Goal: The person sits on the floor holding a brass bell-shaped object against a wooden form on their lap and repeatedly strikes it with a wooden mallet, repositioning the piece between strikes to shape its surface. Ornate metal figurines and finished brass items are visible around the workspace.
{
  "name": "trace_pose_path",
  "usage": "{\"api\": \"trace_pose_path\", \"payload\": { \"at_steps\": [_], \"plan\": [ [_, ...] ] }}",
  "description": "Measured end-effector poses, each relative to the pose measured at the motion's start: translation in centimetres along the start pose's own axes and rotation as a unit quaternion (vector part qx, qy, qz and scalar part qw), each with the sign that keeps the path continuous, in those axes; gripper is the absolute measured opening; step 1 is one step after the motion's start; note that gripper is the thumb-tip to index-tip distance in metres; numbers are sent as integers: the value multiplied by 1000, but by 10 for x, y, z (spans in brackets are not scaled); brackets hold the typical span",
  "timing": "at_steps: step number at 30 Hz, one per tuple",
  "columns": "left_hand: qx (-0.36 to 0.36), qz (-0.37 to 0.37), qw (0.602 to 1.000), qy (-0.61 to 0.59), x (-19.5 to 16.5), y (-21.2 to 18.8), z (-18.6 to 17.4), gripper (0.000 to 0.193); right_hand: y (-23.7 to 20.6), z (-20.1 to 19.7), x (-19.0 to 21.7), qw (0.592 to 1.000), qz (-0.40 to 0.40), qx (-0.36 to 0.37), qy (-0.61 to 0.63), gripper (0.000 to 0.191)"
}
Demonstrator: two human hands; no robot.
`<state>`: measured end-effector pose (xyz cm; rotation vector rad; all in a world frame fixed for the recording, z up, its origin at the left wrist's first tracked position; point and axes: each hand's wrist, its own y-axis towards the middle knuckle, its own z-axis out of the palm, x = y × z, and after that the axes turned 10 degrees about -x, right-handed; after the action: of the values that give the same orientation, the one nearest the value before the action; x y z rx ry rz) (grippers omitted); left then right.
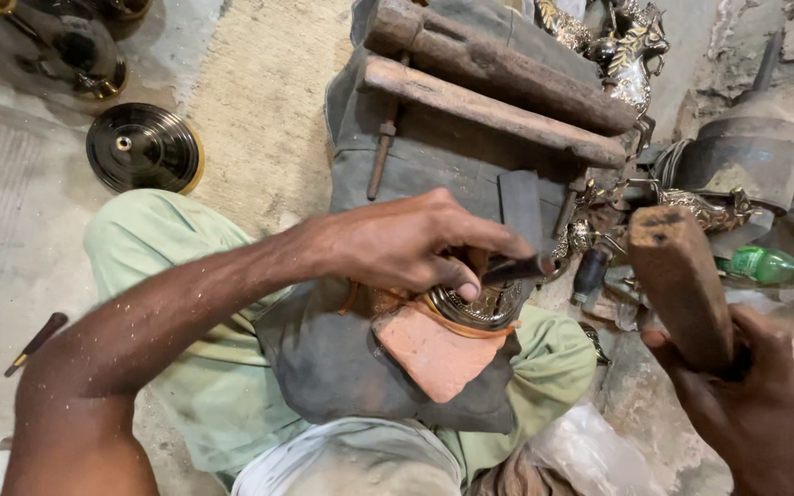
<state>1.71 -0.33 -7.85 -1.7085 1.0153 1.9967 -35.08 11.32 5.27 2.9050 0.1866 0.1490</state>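
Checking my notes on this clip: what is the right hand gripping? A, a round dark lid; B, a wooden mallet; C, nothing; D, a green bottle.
B: the right hand is closed around the handle of a wooden mallet, raised beside the left hand.

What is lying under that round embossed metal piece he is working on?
The round metal piece rests on a reddish slab over a grey cloth on the lap. The left hand, holding a punch, covers its upper edge; how it is fixed underneath is hidden.

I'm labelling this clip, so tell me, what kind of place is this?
Probably a metal-craft workshop on the floor: the left hand sets a punch on an embossed metal piece, the right hand lifts a wooden mallet.
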Motion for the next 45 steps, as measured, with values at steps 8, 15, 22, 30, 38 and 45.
{"api": "trace_pose_path", "payload": {
  "at_steps": [8, 15, 22, 30, 38, 45],
  "plan": [
    [62, 39, 997, 39, -11, 10, 0, 52, -13, 7, -15, 1000, -25, -7, 8, 69],
    [48, 59, 996, 44, -21, 9, -2, 52, -14, -4, -16, 999, -8, 17, 30, 63],
    [66, 33, 997, 34, -21, 11, -4, 51, -10, -13, -16, 998, -18, 56, -20, 62],
    [59, 89, 994, 1, -12, 16, -3, 54, -24, -8, -16, 998, 40, -17, -43, 67],
    [70, 73, 995, 7, -13, 18, -4, 53, -20, -3, -10, 999, 2, 39, -34, 67],
    [95, 38, 994, 33, -15, 17, -9, 52, -33, -1, -26, 997, 20, 22, 71, 57]
  ]
}}
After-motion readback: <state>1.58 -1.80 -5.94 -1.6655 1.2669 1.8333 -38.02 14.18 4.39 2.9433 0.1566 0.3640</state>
